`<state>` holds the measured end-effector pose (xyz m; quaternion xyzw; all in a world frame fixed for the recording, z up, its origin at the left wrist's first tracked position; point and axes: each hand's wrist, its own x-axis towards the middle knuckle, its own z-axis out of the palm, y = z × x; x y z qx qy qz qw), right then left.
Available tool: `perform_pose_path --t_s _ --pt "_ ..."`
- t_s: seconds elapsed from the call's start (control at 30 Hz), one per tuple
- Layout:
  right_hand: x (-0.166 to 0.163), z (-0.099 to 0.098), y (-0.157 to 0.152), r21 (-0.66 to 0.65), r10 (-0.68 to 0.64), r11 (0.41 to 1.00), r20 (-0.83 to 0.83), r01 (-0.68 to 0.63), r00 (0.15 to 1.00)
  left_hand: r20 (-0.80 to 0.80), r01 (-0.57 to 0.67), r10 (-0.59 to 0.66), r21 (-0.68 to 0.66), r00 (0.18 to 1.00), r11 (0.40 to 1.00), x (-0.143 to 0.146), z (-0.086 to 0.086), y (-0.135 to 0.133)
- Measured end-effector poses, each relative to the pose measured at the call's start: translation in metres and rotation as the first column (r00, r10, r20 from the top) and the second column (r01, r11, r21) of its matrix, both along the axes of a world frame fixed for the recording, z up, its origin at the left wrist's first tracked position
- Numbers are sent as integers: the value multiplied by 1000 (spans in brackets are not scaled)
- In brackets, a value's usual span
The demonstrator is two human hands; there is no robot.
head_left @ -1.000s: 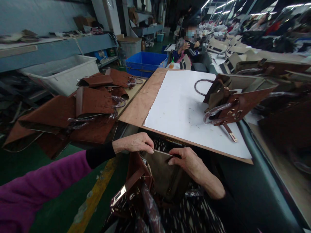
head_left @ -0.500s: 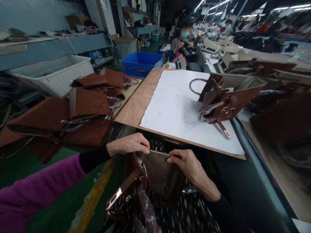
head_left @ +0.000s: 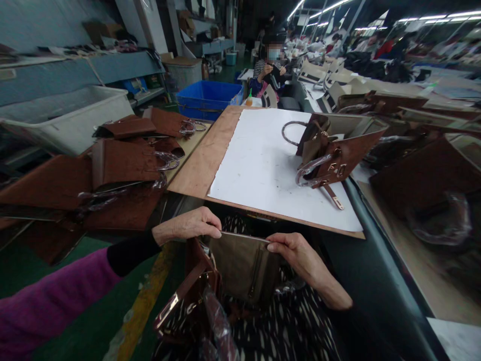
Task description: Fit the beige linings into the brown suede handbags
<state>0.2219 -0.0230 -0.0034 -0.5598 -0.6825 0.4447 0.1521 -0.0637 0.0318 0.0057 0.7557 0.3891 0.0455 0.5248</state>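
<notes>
From here, the brown leather handbag lies at the person's lap, below the grip. The top edge of its olive-brown fabric lining runs left to right, pinched at 2 spots: left hand nearer the leather, right hand farther along.

left grip and right grip apparently pinch.
</notes>
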Motion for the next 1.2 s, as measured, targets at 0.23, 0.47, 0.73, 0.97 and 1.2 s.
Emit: perform_pose_path --t_s 0.23,0.47,0.73,0.97,1.2 --pt "4 -2 -2 14 46 999 50 -46 998 37 -26 25 18 999 1000 7 7 -1" --pt "-25 14 -14 256 -66 965 424 -50 903 60 13 -15 34 998 999 23 13 -1" --pt "-84 24 9 56 92 992 259 -110 961 -224 182 -146 151 964 972 36 31 1" --pt "-63 48 21 68 135 985 288 -161 948 -418 236 -150 163 896 958 11 41 16" --pt "-65 36 13 80 91 989 350 -127 932 -109 129 -106 229 988 965 7 4 24"
